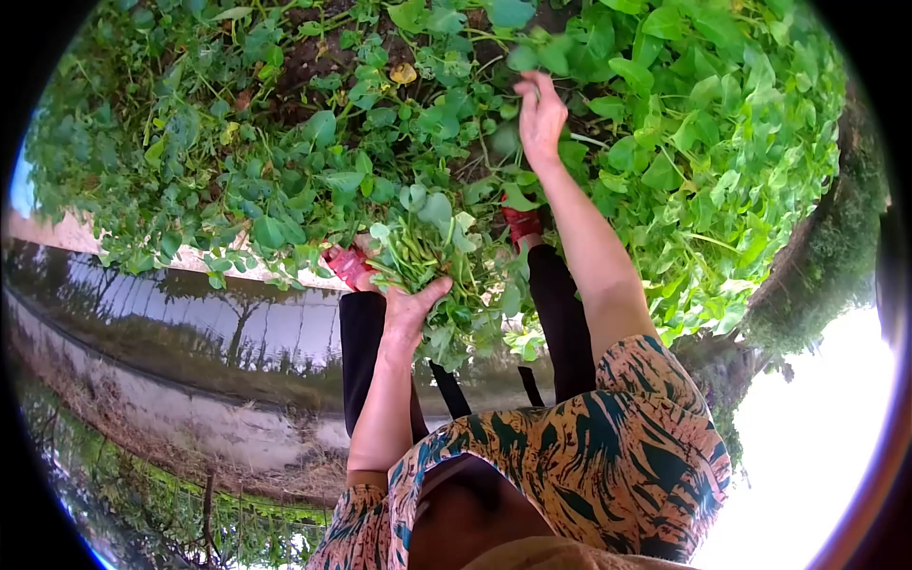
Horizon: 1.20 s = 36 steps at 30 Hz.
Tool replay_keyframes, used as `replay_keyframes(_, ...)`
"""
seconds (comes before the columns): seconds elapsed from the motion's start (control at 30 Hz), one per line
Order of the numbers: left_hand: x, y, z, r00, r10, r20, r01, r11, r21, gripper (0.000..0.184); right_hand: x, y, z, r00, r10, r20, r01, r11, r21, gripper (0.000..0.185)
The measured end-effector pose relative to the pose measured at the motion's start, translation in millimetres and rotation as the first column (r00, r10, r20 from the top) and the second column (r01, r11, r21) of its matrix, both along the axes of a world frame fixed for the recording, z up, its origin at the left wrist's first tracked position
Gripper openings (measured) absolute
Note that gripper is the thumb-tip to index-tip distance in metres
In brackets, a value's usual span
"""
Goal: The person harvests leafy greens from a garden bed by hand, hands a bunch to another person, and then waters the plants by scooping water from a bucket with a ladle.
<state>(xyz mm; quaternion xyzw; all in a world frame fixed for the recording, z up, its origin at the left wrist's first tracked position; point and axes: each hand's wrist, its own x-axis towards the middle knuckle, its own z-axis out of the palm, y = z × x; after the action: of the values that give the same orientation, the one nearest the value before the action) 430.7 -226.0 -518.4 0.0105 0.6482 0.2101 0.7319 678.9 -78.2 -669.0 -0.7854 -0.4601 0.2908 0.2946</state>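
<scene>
A bunch of cut leafy stems [414, 249] is in my left hand [410, 312], with the thumb across it and the pale stem ends showing on top. Farther forward and to the right, my right hand [541, 119] reaches among the growing leafy plants [446, 119]. Its fingers are bent together near a leaf at the top; motion blur hides what, if anything, lies between them.
Red shoes [350, 266] and dark trouser legs [560, 323] show below the plants. Water [275, 328] lies behind a pale ledge [71, 231] at the left. Dense bright leaves [703, 180] fill the right side.
</scene>
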Motion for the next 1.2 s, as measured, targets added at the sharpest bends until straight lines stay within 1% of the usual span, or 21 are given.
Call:
replay_keyframes(0.03, -0.4, -1.2, -1.6, 1.000, -0.005, -0.014, 0.006, 1.000, 0.010, 0.062, -7.8, 17.0, 3.9, 0.998, 0.019, -0.061, -0.021, 0.999, -0.033, 0.027)
replay_keyframes(0.1, -1.1, 0.5, -1.1, 1.000, -0.015, -0.009, 0.015, 1.000, -0.013, 0.064, -12.0, 49.7, -47.2, 0.990, 0.121, -0.071, -0.117, 0.992, 0.051, 0.026)
replay_keyframes(0.17, -2.6, 3.0, -1.6, 1.000, -0.009, 0.004, 0.009, 1.000, -0.029, 0.065, -13.1, 74.9, -103.5, 0.978, 0.151, 0.141, -0.121, 0.971, -0.204, 0.019)
replay_keyframes(0.27, -5.7, 2.1, -4.0, 0.999, 0.037, -0.011, -0.037, 0.999, 0.018, 0.064, -15.5, 92.9, -163.0, 0.974, 0.205, 0.093, -0.137, 0.869, -0.476, 0.018)
replay_keyframes(0.33, -6.1, 10.3, 3.6, 0.999, 0.048, -0.019, -0.048, 0.999, -0.006, 0.063, -22.7, 96.4, -135.9, 0.997, 0.073, -0.001, -0.060, 0.810, -0.584, 0.017)
replay_keyframes(0.43, -12.1, 8.2, 1.2, 1.000, 0.004, -0.008, -0.004, 1.000, -0.026, 0.055, -0.2, 83.4, -149.9, 0.952, 0.277, 0.127, -0.196, 0.875, -0.442, 0.021)
replay_keyframes(0.53, -12.2, 9.7, 0.6, 0.999, 0.037, -0.005, -0.037, 0.998, -0.051, 0.063, 32.2, 87.5, -174.3, 0.757, 0.577, 0.306, -0.462, 0.804, -0.375, 0.032)
replay_keyframes(0.63, -14.2, 9.2, -1.8, 0.999, 0.029, -0.038, -0.030, 0.999, -0.029, 0.064, 18.2, 95.7, -95.8, 0.967, 0.181, -0.180, -0.245, 0.855, -0.456, 0.032)
replay_keyframes(0.67, -14.1, 9.5, -0.7, 0.998, 0.041, -0.042, -0.043, 0.998, -0.042, 0.065, 19.1, 99.2, -97.8, 0.973, 0.154, -0.174, -0.217, 0.870, -0.443, 0.031)
replay_keyframes(0.77, -13.0, 8.7, 0.2, 0.994, 0.089, -0.056, -0.089, 0.996, 0.001, 0.069, 5.1, 93.4, -97.0, 0.933, -0.344, -0.105, 0.269, 0.862, -0.431, 0.029)
replay_keyframes(0.8, -12.7, 10.5, 2.4, 0.993, 0.103, -0.060, -0.102, 0.995, 0.021, 0.070, -3.2, 81.5, -66.1, 0.916, -0.340, -0.210, 0.250, 0.897, -0.364, 0.029)
replay_keyframes(0.87, -14.5, 15.5, 7.3, 0.995, 0.099, -0.024, -0.098, 0.995, 0.025, 0.077, -15.6, 38.1, -25.9, 0.991, -0.011, -0.136, 0.009, 1.000, -0.019, 0.034)
replay_keyframes(0.9, -17.0, 12.1, 5.5, 0.997, 0.080, 0.021, -0.081, 0.996, 0.047, 0.076, -20.6, 14.2, 12.1, 0.979, 0.186, -0.081, -0.197, 0.968, -0.157, 0.033)
replay_keyframes(0.93, -19.7, 5.1, 1.0, 0.996, 0.061, 0.067, -0.066, 0.996, 0.067, 0.076, -30.9, -17.3, 40.3, 0.952, 0.297, -0.073, -0.298, 0.955, 0.001, 0.027)
replay_keyframes(0.97, -21.3, 0.5, -0.5, 0.993, 0.039, 0.113, -0.049, 0.995, 0.087, 0.076, -30.3, -54.2, 42.7, 0.880, 0.453, 0.143, -0.467, 0.881, 0.081, 0.021)
replay_keyframes(1.0, -22.4, 2.3, 6.7, 0.995, -0.083, 0.056, 0.073, 0.984, 0.160, 0.069, -40.0, -82.8, 72.4, 0.858, 0.507, 0.082, -0.512, 0.830, 0.222, 0.014)
replay_keyframes(1.07, -34.5, -20.3, -6.8, 0.943, -0.287, 0.169, 0.251, 0.946, 0.207, 0.069, -54.3, -130.9, 135.2, 0.784, 0.621, -0.012, -0.613, 0.777, 0.144, 0.009)
replay_keyframes(1.1, -34.3, -19.2, -0.7, 0.930, -0.225, 0.291, 0.184, 0.970, 0.161, 0.065, -61.0, -144.2, 165.8, 0.749, 0.662, -0.035, -0.648, 0.742, 0.173, 0.009)
replay_keyframes(1.13, -34.1, -18.2, 5.4, 0.902, -0.156, 0.402, 0.126, 0.987, 0.098, 0.062, -66.9, -159.8, 198.7, 0.624, 0.781, -0.038, -0.782, 0.623, -0.037, 0.010)
replay_keyframes(1.17, -33.8, -17.2, 11.5, 0.863, -0.083, 0.499, 0.082, 0.996, 0.024, 0.058, -86.3, -175.2, 214.9, 0.690, 0.712, -0.130, -0.693, 0.702, 0.164, 0.013)
replay_keyframes(1.2, -34.9, -17.9, 14.2, 0.824, -0.203, 0.529, 0.163, 0.979, 0.123, 0.055, -94.0, -180.3, 237.0, 0.625, 0.723, -0.295, -0.705, 0.685, 0.187, 0.018)
